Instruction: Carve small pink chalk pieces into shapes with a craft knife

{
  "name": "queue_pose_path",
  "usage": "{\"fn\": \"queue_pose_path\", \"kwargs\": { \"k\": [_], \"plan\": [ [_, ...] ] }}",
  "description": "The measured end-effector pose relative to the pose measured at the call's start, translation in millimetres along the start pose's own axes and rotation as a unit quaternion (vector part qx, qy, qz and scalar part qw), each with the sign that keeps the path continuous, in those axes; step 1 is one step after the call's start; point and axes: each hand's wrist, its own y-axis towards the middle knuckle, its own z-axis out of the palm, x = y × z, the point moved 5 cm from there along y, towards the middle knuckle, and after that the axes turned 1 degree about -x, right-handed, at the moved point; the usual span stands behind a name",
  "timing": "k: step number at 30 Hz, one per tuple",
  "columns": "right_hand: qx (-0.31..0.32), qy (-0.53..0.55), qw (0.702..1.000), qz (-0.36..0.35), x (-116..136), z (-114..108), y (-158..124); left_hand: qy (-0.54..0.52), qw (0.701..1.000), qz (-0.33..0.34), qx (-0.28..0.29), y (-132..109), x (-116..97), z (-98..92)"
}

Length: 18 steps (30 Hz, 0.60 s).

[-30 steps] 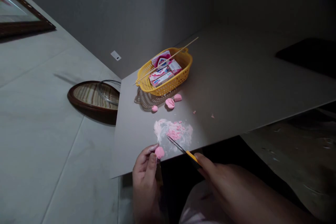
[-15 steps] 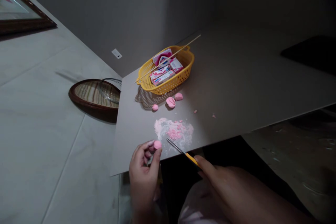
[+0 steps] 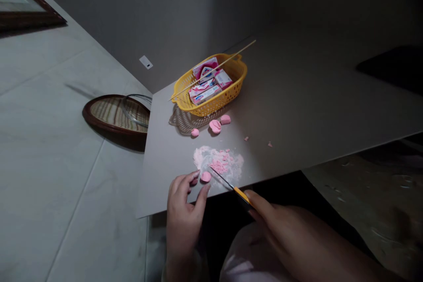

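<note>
Left hand (image 3: 185, 216) grip open, fingertips just beside pink soap lump (image 3: 205, 176) on grey surface (image 3: 158, 189). Right hand (image 3: 284, 238) grip closed on yellow-handled craft knife (image 3: 238, 193), blade tip near lump, at edge of pink soap powder (image 3: 218, 161). Yellow plastic basket (image 3: 211, 108) holding soap boxes (image 3: 205, 94) farther back, wooden skewer (image 3: 246, 46) lying across it.

Grey board (image 3: 297, 110), yellow plastic basket (image 3: 211, 105), 4 pink chunks (image 3: 215, 126), pink powder pile (image 3: 220, 162)

Pink powder (image 3: 218, 161), chunks (image 3: 220, 122) between left hand (image 3: 185, 211) and yellow basket (image 3: 211, 97).
</note>
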Motion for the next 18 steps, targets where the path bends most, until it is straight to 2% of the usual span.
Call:
{"fn": "queue_pose_path", "kwargs": {
  "k": [3,6,8,10,12,14,18],
  "plan": [
    [0.044,0.014,0.999,0.013,-1,4,2,-0.016,0.999,0.003,0.028,2,-1,3.4],
    [0.019,0.037,0.999,-0.005,-2,3,1,-0.037,0.999,-0.015,0.021,4,0,5.8],
    [-0.001,0.055,0.998,-0.022,-5,2,0,-0.073,0.996,-0.055,-0.008,5,3,5.3],
    [-0.012,0.067,0.997,-0.029,-8,2,-2,-0.142,0.982,-0.121,-0.034,5,9,4.9],
    [-0.016,0.074,0.997,-0.031,-11,3,-3,-0.243,0.952,-0.177,-0.051,6,13,4.9],
    [-0.012,0.082,0.996,-0.036,-13,6,-4,-0.363,0.906,-0.209,-0.054,8,13,5.2],
    [-0.014,0.091,0.994,-0.052,-15,9,-2,-0.571,0.779,-0.255,-0.038,9,8,7.3]
  ]
}}
